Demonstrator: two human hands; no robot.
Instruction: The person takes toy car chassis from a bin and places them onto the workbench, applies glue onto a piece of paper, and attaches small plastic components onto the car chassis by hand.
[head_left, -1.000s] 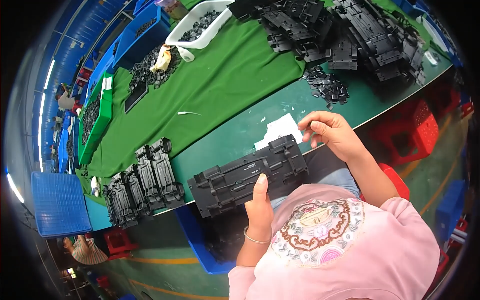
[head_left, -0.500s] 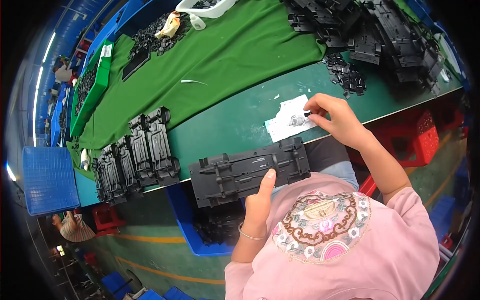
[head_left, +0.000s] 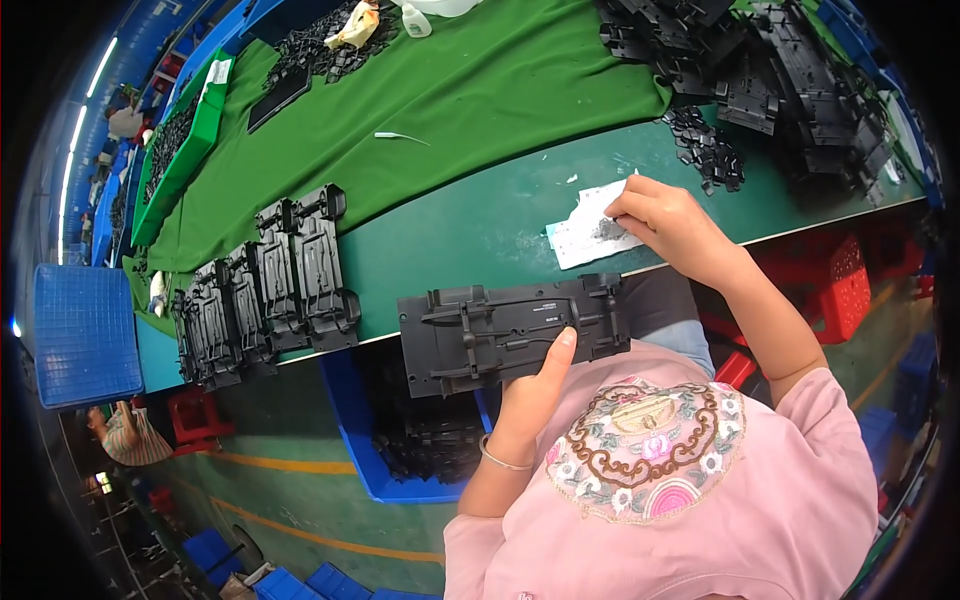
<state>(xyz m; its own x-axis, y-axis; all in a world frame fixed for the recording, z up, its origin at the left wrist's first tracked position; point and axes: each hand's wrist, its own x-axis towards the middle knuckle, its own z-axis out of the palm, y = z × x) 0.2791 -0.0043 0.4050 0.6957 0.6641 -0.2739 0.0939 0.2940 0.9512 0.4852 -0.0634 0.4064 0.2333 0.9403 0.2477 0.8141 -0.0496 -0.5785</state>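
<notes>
My left hand (head_left: 536, 392) holds a long black plastic car chassis (head_left: 490, 335) at the table's front edge. Its thumb lies on the moulded face; the other fingers are hidden beneath. Over a torn white paper (head_left: 578, 238) with a dark grey smear, my right hand (head_left: 672, 222) is closed in a pinch, fingertips down at the smear. The small black part seen in that pinch earlier is now covered by the fingers. Several similar chassis (head_left: 318, 265) stand side by side to the left on the table.
Loose small black parts (head_left: 708, 150) lie beyond my right hand, near a heap of black chassis (head_left: 770, 90). A green tray (head_left: 205, 105) of parts stands far left on green cloth (head_left: 500, 90). Below the table edge are a blue bin (head_left: 365, 465) and a red stool (head_left: 845, 285).
My right fingers have gone down onto the paper's grey smear, hiding the small black part. The chassis in my left hand sits slightly further right in view, and the whole view has shifted.
</notes>
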